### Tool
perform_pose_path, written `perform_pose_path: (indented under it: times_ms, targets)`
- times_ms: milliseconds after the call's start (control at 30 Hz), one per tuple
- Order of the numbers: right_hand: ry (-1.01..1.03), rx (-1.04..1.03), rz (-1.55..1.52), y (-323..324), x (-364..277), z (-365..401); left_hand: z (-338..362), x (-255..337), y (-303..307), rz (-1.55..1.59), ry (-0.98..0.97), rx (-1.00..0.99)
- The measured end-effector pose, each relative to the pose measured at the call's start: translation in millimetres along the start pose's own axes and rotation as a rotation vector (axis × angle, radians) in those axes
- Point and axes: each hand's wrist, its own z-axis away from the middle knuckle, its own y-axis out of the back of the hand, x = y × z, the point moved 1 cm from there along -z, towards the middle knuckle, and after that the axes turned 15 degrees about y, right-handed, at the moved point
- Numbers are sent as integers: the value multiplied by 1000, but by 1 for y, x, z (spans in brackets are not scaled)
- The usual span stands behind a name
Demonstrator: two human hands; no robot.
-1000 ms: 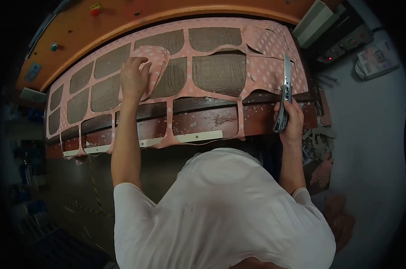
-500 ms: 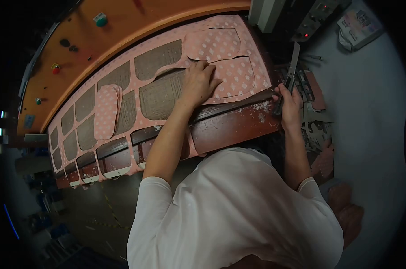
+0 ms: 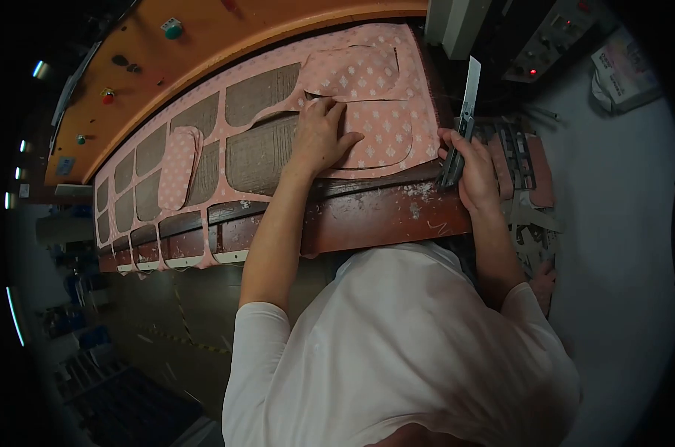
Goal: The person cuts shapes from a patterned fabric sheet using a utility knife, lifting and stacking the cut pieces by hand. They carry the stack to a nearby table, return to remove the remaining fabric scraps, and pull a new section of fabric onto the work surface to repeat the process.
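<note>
A pink sheet [image 3: 425, 112] with a pale print lies over the worktable, with rounded panel shapes cut in it and several openings showing the brown board [image 3: 259, 160] beneath. My left hand [image 3: 321, 138] rests on the sheet beside a cut panel [image 3: 378, 134]. Its fingertips are at the slit below the upper panel [image 3: 352, 71], and its thumb is spread away. Closed around the dark handle of a snap-off utility knife [image 3: 466, 112], my right hand [image 3: 477, 171] is at the table's right end. The long blade points up, apart from the sheet.
A stack of cut pink pieces [image 3: 179, 167] lies on the sheet's left part. Behind the table runs an orange machine panel [image 3: 203, 48] with buttons. At right are scraps [image 3: 531, 216], dark metal strips [image 3: 518, 156], a control box [image 3: 550, 45] and a white package [image 3: 622, 71].
The view has shifted a little. The knife has moved left, closer to the sheet's corner, and its blade stands taller in view. My left hand remains near the same slit.
</note>
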Motion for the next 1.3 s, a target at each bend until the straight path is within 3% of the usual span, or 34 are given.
perform_pose_path:
  times_ms: [133,333,400,633,700,800,900,1000,1100,1300]
  targets:
    - [-10,-63,-1,0,-10,-2,-3,0,-3,15,3,6]
    - [14,-249,75,-6,-10,-4,-26,15,17,-124,186,-195]
    - [32,-289,88,-7,-4,-2,-37,16,17,-153,149,-250]
    - [6,-123,89,16,1,3,-45,42,44,127,38,-420]
    - [29,-116,107,26,-1,3,-41,70,75,61,6,-420]
    - [-51,-156,311,31,-23,8,-40,75,86,75,-4,-385]
    - [-25,-342,564,24,-50,8,-34,70,82,157,82,-366]
    - [117,-456,835,2,-75,4,-20,64,73,227,179,-362]
    - [387,-499,973,-10,-60,-7,-12,67,71,254,252,-377]
    - [435,-552,1139,-32,-49,-28,-4,65,68,311,246,-314]
